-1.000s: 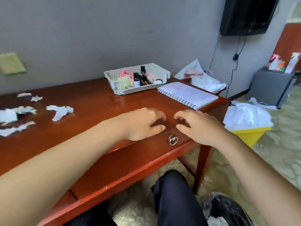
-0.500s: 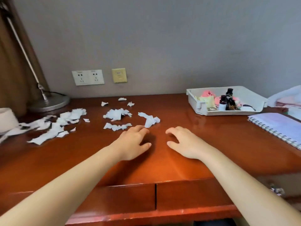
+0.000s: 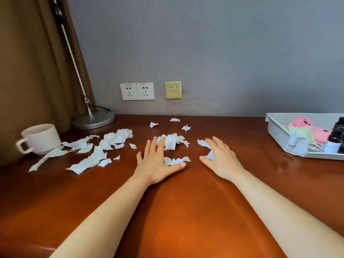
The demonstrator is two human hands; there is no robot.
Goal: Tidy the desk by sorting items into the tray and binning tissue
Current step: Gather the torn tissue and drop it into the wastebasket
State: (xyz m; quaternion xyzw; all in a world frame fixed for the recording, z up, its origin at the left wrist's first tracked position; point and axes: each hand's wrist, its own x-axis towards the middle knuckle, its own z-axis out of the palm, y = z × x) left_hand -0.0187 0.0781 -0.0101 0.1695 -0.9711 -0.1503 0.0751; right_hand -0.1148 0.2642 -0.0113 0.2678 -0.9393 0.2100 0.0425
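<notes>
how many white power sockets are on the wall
2. The left socket is on the wall above the desk; the right socket adjoins it. The yellow plate beside them is no power socket. Others may lie out of view.

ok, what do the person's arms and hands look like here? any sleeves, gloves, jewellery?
Nothing is worn. The left hand and right hand have no gloves or rings. The left forearm and right forearm are uncovered right to the frame edge, with no sleeve, watch or bracelet in view. The left thumbnail looks short and unpainted.
</notes>
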